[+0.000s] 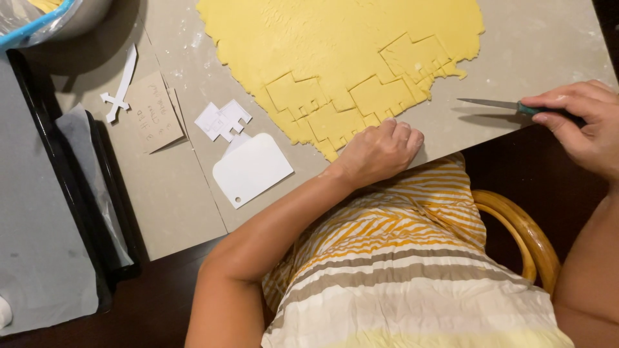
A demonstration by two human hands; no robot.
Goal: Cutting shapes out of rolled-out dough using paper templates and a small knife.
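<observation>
A small tan card (153, 111) bearing handwritten lines is seen lying flat on the grey work surface (174, 187), set between a white sword-shaped paper cutout (122, 84) and a white stepped paper cutout (222, 119); no packages, signs or screens are shown.

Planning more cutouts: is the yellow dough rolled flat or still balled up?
Flat: the yellow dough lies spread thin, stepped shapes already cut in it.
</observation>
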